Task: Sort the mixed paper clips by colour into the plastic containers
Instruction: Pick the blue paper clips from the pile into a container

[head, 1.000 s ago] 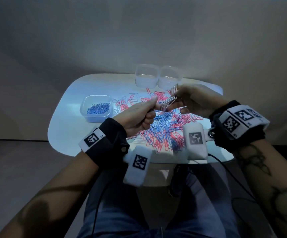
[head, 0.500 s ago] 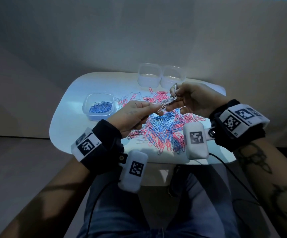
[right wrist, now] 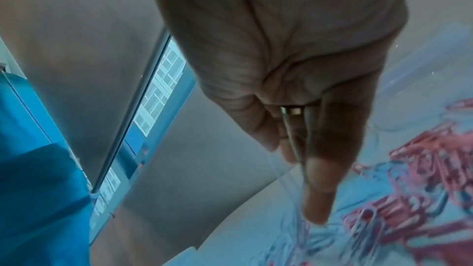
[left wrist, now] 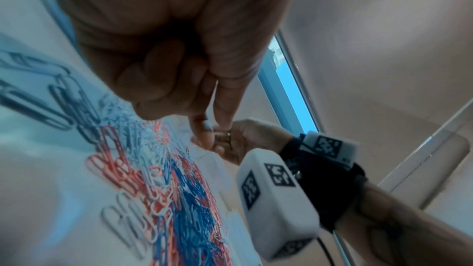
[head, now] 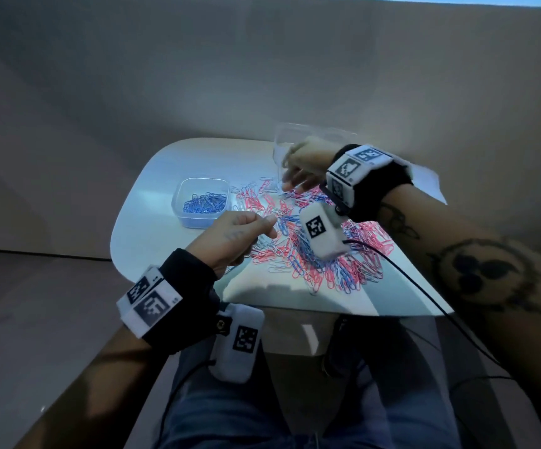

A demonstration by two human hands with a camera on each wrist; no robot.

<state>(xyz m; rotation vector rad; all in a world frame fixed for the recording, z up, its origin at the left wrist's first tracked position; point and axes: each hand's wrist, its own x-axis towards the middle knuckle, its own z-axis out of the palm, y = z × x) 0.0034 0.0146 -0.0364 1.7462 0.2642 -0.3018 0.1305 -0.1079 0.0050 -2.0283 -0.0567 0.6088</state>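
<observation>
Person sitting at white bench [head: 152, 228]. Mixed heap of paper clips [head: 321, 251], red, blue and white, lying across bench middle. Clear container [head: 183, 207] at left holding blue clips [head: 204, 203]. Right hand [head: 305, 168] reaching over far clear container [head: 287, 132], fingers hanging straight and loose, gripping nothing. Left hand [head: 235, 236] hovering over heap's near-left edge, fingers curling, thumb meeting forefinger; whether clip pinched, cannot tell.

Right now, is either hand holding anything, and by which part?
Nothing visibly held. The left hand hovers curled over the paper clips with no clip showing; the right hand has straight fingers beside the clear container. Blur could hide a thin clip.
</observation>
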